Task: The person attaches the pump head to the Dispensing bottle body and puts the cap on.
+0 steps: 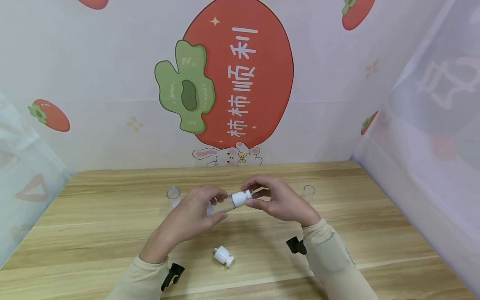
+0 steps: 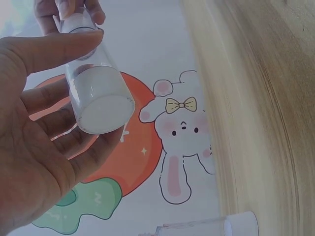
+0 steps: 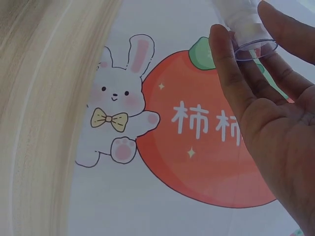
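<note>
Aslant, clear white-topped bottle (image 1: pixel 230 203) in curled left hand (image 1: pixel 196 208) and pinching right hand (image 1: pixel 279 201)

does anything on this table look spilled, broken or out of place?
I see no spill or damage. One mildly odd thing: a white pump top lies loose on its side on the table, apart from the bottle being held.

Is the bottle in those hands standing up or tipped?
Tipped. In the head view, the bottle slants sideways between the left hand and the right hand, its white top toward the right.
</note>
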Available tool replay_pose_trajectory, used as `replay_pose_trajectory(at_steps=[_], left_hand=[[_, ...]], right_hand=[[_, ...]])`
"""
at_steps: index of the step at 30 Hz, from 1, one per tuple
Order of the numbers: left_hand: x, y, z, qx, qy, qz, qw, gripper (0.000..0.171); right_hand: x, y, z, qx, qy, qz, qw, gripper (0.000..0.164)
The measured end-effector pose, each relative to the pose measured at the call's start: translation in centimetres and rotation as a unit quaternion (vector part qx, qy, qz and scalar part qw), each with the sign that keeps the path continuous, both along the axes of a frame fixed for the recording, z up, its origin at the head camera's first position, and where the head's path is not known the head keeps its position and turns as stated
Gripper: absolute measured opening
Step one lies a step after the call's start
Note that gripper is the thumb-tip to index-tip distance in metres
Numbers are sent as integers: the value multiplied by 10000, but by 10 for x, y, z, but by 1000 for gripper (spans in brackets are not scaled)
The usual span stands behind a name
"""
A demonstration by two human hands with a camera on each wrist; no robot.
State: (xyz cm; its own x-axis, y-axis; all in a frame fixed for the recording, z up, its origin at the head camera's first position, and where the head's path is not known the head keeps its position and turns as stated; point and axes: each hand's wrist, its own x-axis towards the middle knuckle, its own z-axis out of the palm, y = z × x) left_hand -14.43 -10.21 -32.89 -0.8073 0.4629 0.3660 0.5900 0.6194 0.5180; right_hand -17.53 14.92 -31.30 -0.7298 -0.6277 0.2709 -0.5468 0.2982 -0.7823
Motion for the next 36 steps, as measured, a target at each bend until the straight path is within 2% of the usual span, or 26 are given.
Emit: replay_pose_trajectory(at_steps=[5, 19, 36], left_hand=[[1, 1, 0, -21, 19, 23, 10000, 35], [0, 2, -3, -344, 476, -111, 9982, 34], [2, 7, -1, -297, 417, 91, 9986, 35]], right_hand=[[0, -1, -1, -17, 53, -49, 10000, 28], [-1, -4, -4, -154, 116, -132, 9997, 27], [0, -5, -4, -145, 215, -274, 9993, 27]])
